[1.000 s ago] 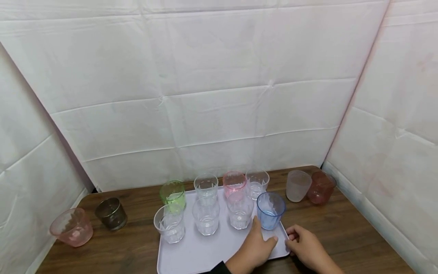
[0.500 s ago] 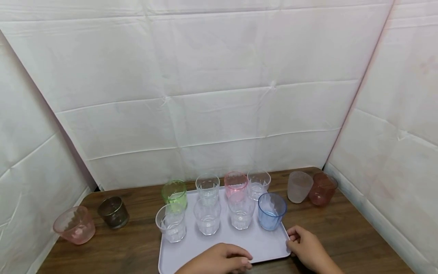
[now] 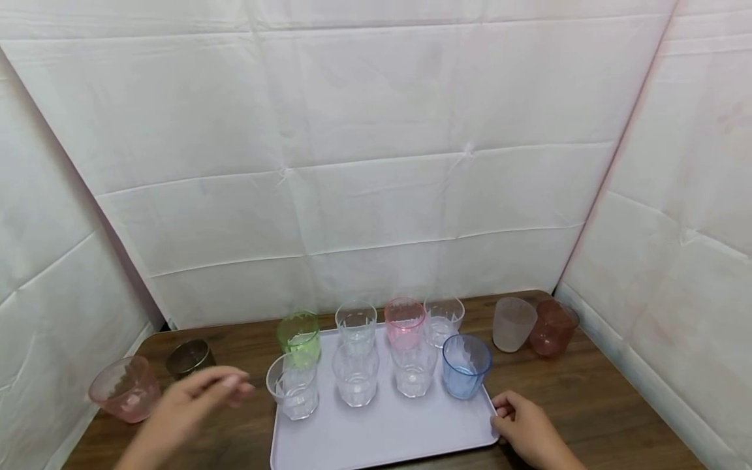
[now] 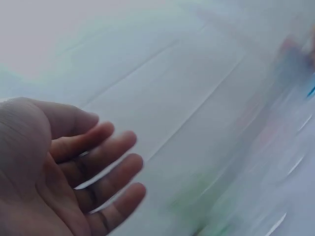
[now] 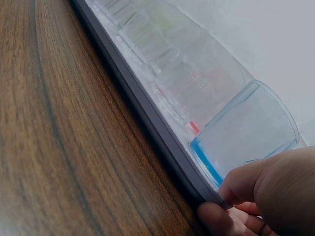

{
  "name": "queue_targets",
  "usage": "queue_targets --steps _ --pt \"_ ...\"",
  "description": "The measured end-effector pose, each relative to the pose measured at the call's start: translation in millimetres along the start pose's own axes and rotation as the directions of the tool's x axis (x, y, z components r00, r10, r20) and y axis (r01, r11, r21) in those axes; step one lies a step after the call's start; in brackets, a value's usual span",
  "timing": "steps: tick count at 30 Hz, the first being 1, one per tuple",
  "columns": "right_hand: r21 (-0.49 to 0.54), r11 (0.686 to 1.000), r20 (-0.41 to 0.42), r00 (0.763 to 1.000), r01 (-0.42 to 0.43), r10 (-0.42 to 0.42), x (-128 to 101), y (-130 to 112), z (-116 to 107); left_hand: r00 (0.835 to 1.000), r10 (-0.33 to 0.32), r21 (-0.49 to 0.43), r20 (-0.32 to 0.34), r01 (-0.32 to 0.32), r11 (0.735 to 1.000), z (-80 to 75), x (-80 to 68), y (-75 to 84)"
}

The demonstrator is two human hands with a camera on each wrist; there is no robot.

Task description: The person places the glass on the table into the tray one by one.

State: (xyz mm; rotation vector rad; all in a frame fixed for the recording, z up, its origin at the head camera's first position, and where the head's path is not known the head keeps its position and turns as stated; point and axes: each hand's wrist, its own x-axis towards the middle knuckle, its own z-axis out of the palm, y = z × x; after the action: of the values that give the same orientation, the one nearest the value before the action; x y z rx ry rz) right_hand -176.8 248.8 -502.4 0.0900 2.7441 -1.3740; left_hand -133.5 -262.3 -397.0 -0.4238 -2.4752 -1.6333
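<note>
1. The lavender tray (image 3: 382, 434) lies on the wooden table (image 3: 587, 398), near the front edge.
2. The right hand (image 3: 525, 431) grips the tray's right front corner – fingers curled on the rim, just beside the blue cup (image 3: 466, 365).
3. The left hand (image 3: 188, 408) hangs over the table left of the tray, fingers loose and spread, holding nothing – near the dark cup (image 3: 189, 357) and the pink cup (image 3: 125, 397).
4. Eight cups stand on the tray in two rows.

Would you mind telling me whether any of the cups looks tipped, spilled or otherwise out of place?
Nothing stands out. All eight cups on the tray stand upright, and so do the four on the table. No spill shows. The left wrist view is blurred.
</note>
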Motion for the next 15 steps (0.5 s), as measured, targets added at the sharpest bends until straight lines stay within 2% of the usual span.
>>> queue_targets --steps 1,3,5,6,7,8,10,12,13,14,15 --pt "-0.003 1.0 0.003 1.0 0.002 -0.002 0 0 0 0.997 -0.032 0.02 -0.069 0.033 0.999 -14.5 -3.0 -3.7" --pt "-0.006 1.0 0.003 1.0 0.002 -0.002 0 1 1 0.98 -0.057 -0.038 -0.193 0.05 0.998 -40.6 -9.4 -13.9" --pt "-0.007 1.0 0.006 1.0 0.003 -0.003 1 1 1 0.942 -0.08 -0.158 -0.326 0.03 0.987 -61.2 -15.7 -24.7" --pt "-0.008 1.0 0.006 1.0 0.004 -0.004 1 1 1 0.913 -0.097 -0.205 -0.397 0.015 0.979 -69.4 -19.0 -29.6" --pt "-0.006 1.0 0.007 1.0 0.006 -0.006 1 1 1 0.872 -0.133 -0.279 -0.471 -0.005 0.96 -76.3 -21.7 -34.0" --pt "-0.005 1.0 0.007 1.0 0.007 -0.007 1 2 1 0.82 -0.162 -0.327 -0.548 -0.032 0.944 -81.9 -23.8 -37.7" --pt "-0.005 1.0 0.008 1.0 0.015 -0.015 1 2 0 0.694 -0.232 -0.363 -0.682 -0.045 0.931 -90.4 -26.6 -44.8" --pt "-0.004 1.0 0.009 1.0 0.019 -0.019 1 2 0 0.575 -0.304 -0.405 -0.76 -0.054 0.913 -98.7 -27.7 -51.2" --pt "-0.001 1.0 0.007 1.0 0.019 -0.019 1 2 0 0.528 -0.33 -0.419 -0.783 -0.055 0.907 -102.3 -28.3 -54.9" --pt "-0.003 1.0 0.01 1.0 0.02 -0.02 1 2 0 0.495 -0.345 -0.428 -0.797 -0.061 0.902 -106.1 -29.1 -59.6" --pt "-0.001 1.0 0.011 1.0 0.019 -0.019 1 2 -1 0.475 -0.36 -0.448 -0.803 -0.082 0.89 -110.1 -30.1 -64.9"
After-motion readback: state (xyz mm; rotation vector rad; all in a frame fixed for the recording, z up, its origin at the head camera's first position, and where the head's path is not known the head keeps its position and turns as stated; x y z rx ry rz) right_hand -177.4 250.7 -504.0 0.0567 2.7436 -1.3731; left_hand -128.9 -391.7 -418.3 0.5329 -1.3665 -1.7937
